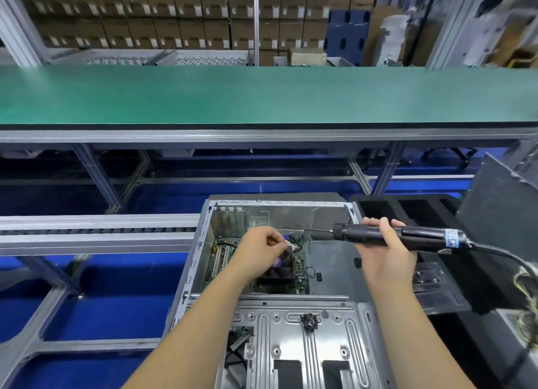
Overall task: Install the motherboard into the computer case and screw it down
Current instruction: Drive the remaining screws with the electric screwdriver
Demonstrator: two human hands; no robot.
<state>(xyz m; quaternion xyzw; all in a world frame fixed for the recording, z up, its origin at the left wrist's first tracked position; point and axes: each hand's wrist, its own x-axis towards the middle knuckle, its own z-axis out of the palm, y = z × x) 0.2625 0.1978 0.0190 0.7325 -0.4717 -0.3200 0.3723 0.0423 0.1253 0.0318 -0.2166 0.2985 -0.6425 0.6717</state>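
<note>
Motherboard [297, 268] lies inside the case [334, 260]; left hand [262, 247] pinches something small above it, right hand [384, 250] grips an electric screwdriver [407, 236].

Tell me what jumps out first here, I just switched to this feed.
The open case at bottom centre, with the motherboard lying inside it. The right hand grips a corded electric screwdriver level above the case, bit pointing left, while the left hand pinches something small over the board's fan. Behind runs a long green bench.
</note>
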